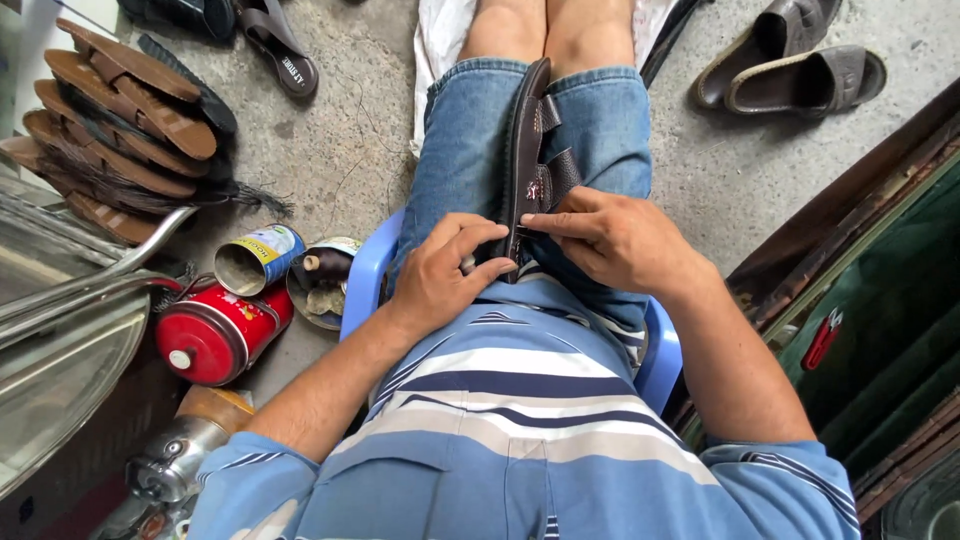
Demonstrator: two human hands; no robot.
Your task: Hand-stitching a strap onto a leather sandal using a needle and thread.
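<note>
A seated person works on a dark brown sandal [527, 150] held on edge between the knees.

The sandal's long axis runs straight away from the body, near end at the lap. The left hand [440, 275] clasps that near end; the right hand [615, 240] pinches its edge with thumb and forefinger. Work seems mid-way on this 1 sandal; a stack of sandal soles [110, 120] lies on the concrete floor [330, 140].

Concrete floor [340, 150] — sandals [790, 65], red can [215, 335].
</note>
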